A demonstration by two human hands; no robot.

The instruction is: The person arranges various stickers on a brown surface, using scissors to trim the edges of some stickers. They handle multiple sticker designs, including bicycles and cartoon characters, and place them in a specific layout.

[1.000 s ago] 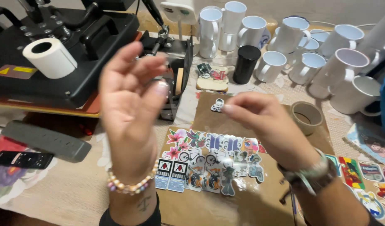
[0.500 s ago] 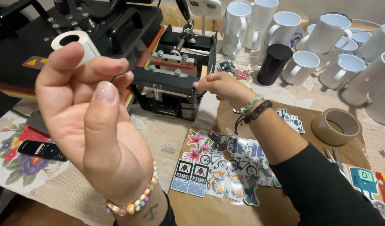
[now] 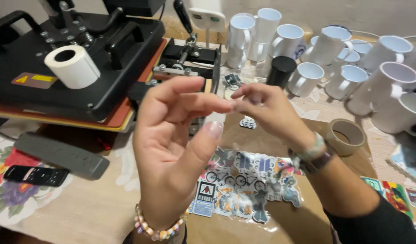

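Where the worktop (image 3: 81, 212) runs nearest the camera, the left hand (image 3: 172, 153) is raised palm-in above its near edge, a beaded bracelet (image 3: 158, 228) on the wrist, forefinger stretched out and thumb up. Its fingertip meets the pinched fingertips of the right hand (image 3: 269, 113) in mid-air. Whether anything thin is caught between them cannot be told; the spot is blurred.

Half a second ago the right hand was stretched far out toward the small mug press (image 3: 190, 58) while the left waited alone; now it has come back and the two hands have joined over the middle of the worktop, which suggests something small has been fetched and is being handled between the fingertips.

Below the hands lies a spread of cut stickers (image 3: 244, 180) on brown paper, with one single sticker (image 3: 247, 122) just beyond them. A roll of brown tape (image 3: 346, 135) sits toward the right edge, a black remote (image 3: 35, 175) and a grey bar (image 3: 61, 156) toward the left. Farther back stand the flat heat press (image 3: 77, 63) with a white tape roll (image 3: 72, 66) on it, a black mug (image 3: 281, 71), and a crowd of white mugs (image 3: 348, 58) in the far right corner.
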